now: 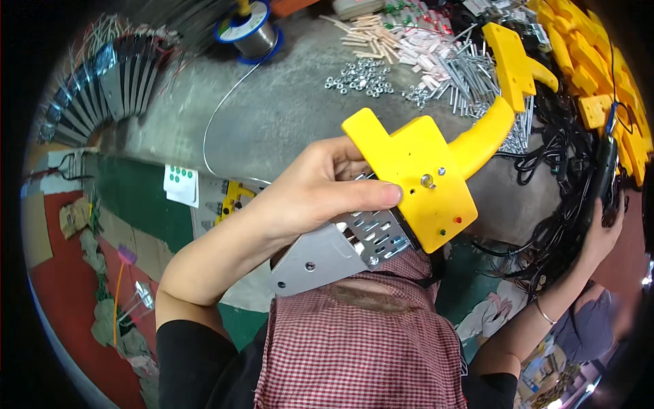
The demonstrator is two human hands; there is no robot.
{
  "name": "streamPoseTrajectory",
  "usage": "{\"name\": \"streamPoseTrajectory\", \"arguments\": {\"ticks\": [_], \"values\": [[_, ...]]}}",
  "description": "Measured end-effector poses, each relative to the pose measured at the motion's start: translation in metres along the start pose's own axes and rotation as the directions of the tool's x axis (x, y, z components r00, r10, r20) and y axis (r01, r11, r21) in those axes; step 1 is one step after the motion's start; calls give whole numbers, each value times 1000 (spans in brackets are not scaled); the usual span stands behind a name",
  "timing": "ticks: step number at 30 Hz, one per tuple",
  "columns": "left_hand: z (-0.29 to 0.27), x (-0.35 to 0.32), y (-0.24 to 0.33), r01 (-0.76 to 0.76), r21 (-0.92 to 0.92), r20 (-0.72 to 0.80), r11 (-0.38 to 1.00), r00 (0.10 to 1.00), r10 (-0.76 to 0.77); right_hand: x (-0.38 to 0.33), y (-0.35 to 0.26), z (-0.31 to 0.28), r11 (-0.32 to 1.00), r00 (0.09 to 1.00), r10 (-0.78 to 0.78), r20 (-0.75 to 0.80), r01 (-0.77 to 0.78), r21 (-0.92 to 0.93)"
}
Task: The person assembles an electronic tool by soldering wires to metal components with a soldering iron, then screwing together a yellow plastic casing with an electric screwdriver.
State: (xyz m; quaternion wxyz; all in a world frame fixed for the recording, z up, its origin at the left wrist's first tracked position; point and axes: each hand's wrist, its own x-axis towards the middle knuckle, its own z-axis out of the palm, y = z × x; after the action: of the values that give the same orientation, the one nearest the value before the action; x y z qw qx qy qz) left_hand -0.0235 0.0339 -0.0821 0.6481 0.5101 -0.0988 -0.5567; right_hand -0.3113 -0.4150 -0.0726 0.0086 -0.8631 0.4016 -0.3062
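My left hand is closed round a half-built device, thumb pressed on its yellow plastic housing. A curved yellow handle juts to the upper right. Screws, a red dot and a green dot show on its face. Below the housing, a slotted metal bracket joins a grey metal plate pointing lower left, over my lap. Far right, my right hand grips the lower part of a slim black tool, apparently an electric screwdriver, with a cord above it. Its fingers are partly hidden.
Nuts, long screws and wooden-coloured sticks lie on the grey bench. Another yellow housing rests near piled yellow parts. Black cables tangle at right. A solder spool stands at the back; grey plates stack left.
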Motion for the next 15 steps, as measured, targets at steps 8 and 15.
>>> {"name": "streamPoseTrajectory", "arguments": {"ticks": [8,15], "values": [[-10,0,-15,5,-7,87,1000,996,-4,10,1,28,974,980,-194,38,197,-112],[-7,-2,-19,-5,46,84,999,997,1,41,-26,-58,63,955,-137,262,-255,965]]}}
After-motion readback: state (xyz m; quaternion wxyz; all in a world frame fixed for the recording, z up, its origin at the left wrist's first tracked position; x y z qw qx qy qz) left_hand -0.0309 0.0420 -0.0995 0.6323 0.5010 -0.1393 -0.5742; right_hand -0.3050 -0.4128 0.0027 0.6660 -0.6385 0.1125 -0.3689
